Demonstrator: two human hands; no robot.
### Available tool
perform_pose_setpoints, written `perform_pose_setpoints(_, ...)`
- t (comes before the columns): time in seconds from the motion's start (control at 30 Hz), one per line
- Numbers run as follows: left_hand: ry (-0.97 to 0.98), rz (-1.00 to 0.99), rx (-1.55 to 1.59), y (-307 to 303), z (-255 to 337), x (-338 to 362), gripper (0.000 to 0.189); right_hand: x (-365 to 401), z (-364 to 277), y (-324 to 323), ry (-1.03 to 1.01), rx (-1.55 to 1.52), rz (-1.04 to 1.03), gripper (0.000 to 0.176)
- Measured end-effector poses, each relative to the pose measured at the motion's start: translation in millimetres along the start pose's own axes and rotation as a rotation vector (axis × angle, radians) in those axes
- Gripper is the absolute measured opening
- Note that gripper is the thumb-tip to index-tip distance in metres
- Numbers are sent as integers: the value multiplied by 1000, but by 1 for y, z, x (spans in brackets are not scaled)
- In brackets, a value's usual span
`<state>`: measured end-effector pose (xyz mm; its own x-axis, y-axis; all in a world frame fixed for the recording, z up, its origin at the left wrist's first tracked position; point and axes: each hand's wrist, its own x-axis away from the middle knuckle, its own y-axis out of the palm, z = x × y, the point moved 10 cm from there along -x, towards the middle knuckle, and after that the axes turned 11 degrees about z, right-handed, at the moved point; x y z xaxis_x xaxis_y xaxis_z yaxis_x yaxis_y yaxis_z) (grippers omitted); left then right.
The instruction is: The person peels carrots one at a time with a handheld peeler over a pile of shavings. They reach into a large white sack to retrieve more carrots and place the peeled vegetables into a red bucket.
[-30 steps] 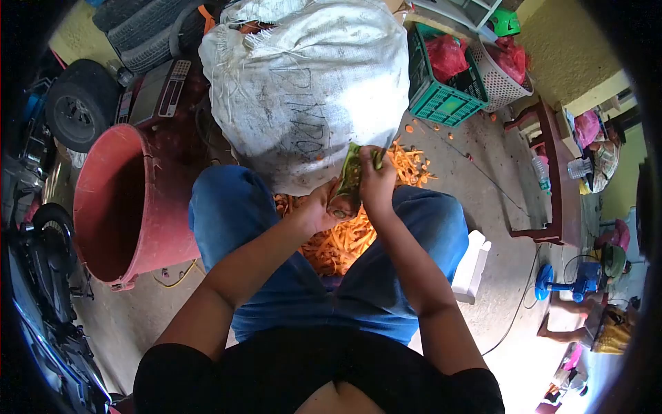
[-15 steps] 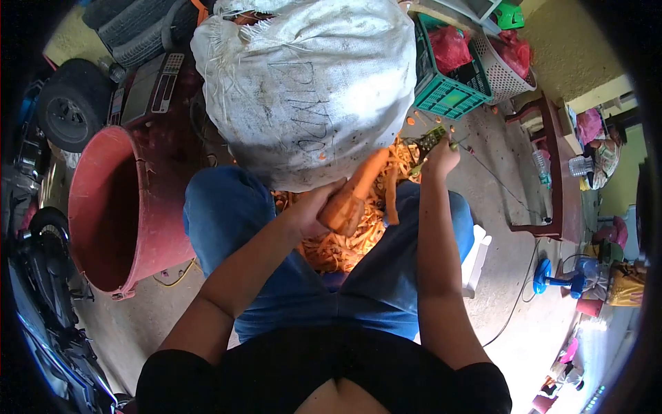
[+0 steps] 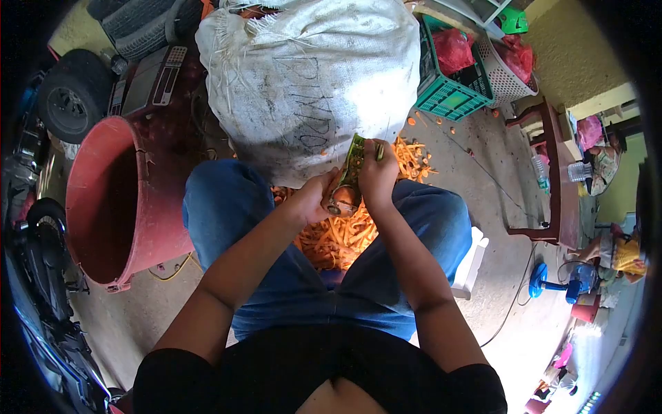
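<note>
One head-worn view looks from above the shirt, forward and steeply down past the knees. The left hand and right hand sit close, mid-view. Its wide, bowed field spans the floor from the motorbike by the left edge to the bench toward the right.

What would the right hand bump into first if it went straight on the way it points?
Probably the big white sack: it shows just past the right hand and the green tool it holds, though depth is hard to judge.
</note>
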<state>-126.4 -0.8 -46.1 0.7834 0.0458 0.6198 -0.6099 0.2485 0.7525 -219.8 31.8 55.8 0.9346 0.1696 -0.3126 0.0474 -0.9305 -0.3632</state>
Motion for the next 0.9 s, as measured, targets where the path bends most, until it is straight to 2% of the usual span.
perform_pose_setpoints(0.07,-2,73,-253,-13,-2,-5,29,-18,36,-2,11,118,66,20)
perform_pose_setpoints(0.1,-8,69,-259,-13,-4,-1,29,-35,55,-11,18,233,131,21)
perform_pose_setpoints(0.17,-179,-176,-309,10,-28,26,36,-77,90,-59,162,190,377,25)
perform_pose_setpoints(0.2,-18,-45,-553,0,-18,28,39,-93,113,-77,220,165,451,27)
perform_pose_setpoints(0.27,-94,-77,-463,19,-18,42,35,-95,127,-93,288,142,529,28)
perform_pose_setpoints(0.3,-159,-113,-361,28,-21,46,32,-92,123,-95,354,-5,537,28)
perform_pose_setpoints(0.33,101,-244,-425,34,-1,42,33,-90,118,-93,411,-154,537,27)
perform_pose_setpoints(0.37,108,-246,-418,30,-1,32,33,-85,109,-89,404,-152,531,27)
perform_pose_setpoints(0.43,327,116,-551,-8,28,3,34,-65,84,-55,359,-351,331,25)
perform_pose_setpoints(0.47,480,193,-883,-26,41,-13,34,-53,70,-45,349,-389,259,25)
perform_pose_setpoints(0.53,463,234,-830,-22,42,-8,33,-38,45,-25,256,-441,162,24)
perform_pose_setpoints(0.6,449,272,-779,-21,46,-3,33,-21,39,-7,297,-391,55,24)
perform_pose_setpoints(0.67,155,131,-280,-17,23,-5,31,-11,32,6,233,-390,-45,23)
perform_pose_setpoints(0.7,154,131,-280,-10,22,0,31,-8,28,11,188,-400,-74,22)
perform_pose_setpoints(0.77,91,77,-128,8,19,13,27,-6,27,10,239,-454,-39,22)
perform_pose_setpoints(0.87,88,118,-103,-5,15,3,28,-5,44,12,483,-697,10,20)
perform_pose_setpoints(0.9,86,115,-106,-11,13,-4,28,-4,41,8,481,-697,15,20)
